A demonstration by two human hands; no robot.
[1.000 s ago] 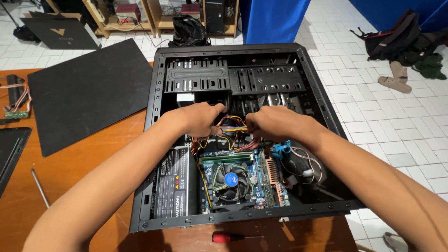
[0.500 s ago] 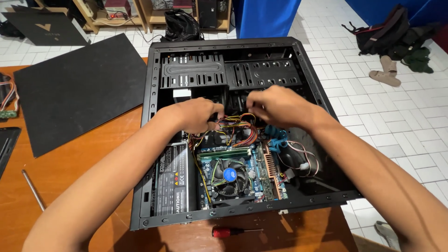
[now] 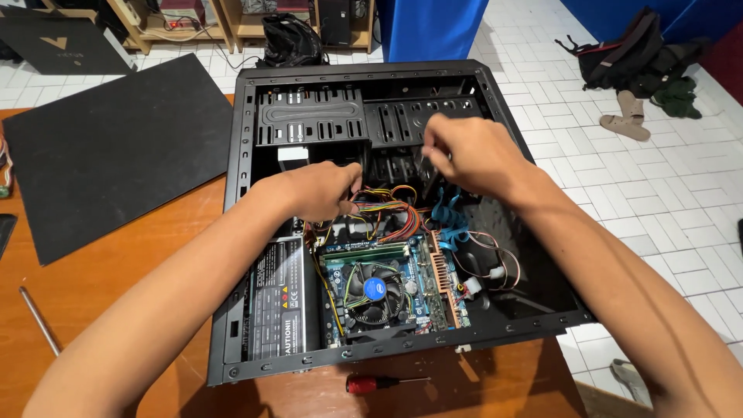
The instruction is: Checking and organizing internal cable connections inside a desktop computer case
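Note:
An open black computer case (image 3: 240, 232) lies on its side on an orange-brown table (image 3: 101, 310). Inside sit a blue-green motherboard (image 3: 418, 286) with a round cooler fan (image 3: 377, 292), a power supply (image 3: 279, 302) and a bundle of coloured wires (image 3: 387, 209). My left hand (image 3: 317, 190) is closed on the wire bundle near the drive bays. My right hand (image 3: 464, 155) is raised over the drive cage (image 3: 402, 124), fingers pinched together; what it pinches is too small to tell. Blue flat cables (image 3: 449, 220) lie just below it.
The case's black side panel (image 3: 108, 147) lies on the table at left. A red-handled screwdriver (image 3: 379, 382) rests in front of the case, a thin metal rod (image 3: 39, 321) at the left edge. A backpack (image 3: 635, 46) and shoes lie on the white tiled floor.
My right hand has lifted away from the wires and moved right and up toward the drive cage. My left hand stays on the wire bundle. The view has shifted slightly.

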